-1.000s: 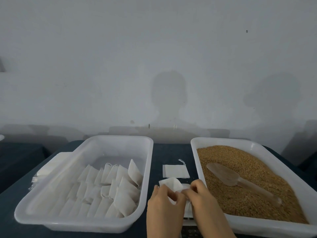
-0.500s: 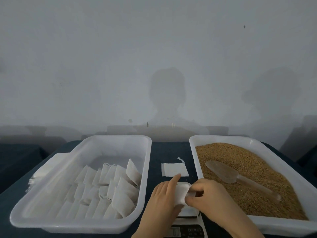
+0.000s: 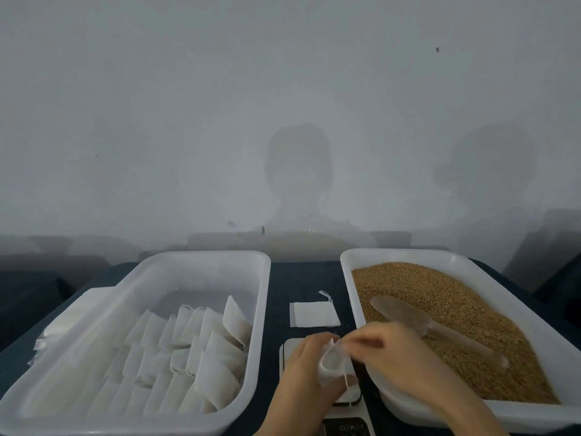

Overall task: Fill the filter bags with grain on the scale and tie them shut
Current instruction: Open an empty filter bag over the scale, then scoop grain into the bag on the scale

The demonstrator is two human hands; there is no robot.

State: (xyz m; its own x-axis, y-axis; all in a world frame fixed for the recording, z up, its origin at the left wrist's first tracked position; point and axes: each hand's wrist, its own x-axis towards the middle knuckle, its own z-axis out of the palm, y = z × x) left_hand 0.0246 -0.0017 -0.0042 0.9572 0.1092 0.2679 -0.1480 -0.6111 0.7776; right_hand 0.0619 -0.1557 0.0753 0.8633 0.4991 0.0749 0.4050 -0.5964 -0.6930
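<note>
Two trays: the left tray holds overlapping bags, too many to count; the right tray holds grain and one scoop. The narrow gap between their rims holds one flat bag, far, and the scale, near. Over the scale my left hand curls round one open bag. My right hand, blurred, reaches across the right tray's near-left corner to the open bag's mouth; I cannot tell whether it pinches.

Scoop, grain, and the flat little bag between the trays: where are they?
Scoop [image 3: 399, 313]: head view, on its clear bowl.
Grain [image 3: 449, 294]: head view, on the middle of the brown heap.
Flat bag [image 3: 314, 315]: head view, on the middle of its white cloth.
</note>
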